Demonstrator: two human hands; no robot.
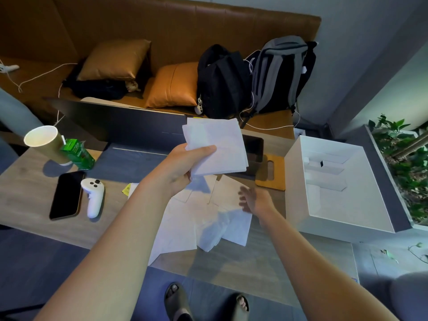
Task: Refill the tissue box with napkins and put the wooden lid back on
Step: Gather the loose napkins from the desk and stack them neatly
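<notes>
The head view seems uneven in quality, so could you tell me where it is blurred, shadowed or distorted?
Head view: the right hand is motion-blurred over the loose napkins; the left hand and its napkin stack are sharp and cast a shadow on those napkins; wide-angle bending curves the table edges; the lighting is dim and bluish.

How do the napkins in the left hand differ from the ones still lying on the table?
The napkins in the left hand form a fairly neat stack, pinched by the left hand and held up above the dark tissue box. The napkins on the table lie flat, scattered and overlapping, some crumpled, with the right hand reaching over them. The held stack is compact; the loose ones spread wide. Both are plain white paper.
</notes>
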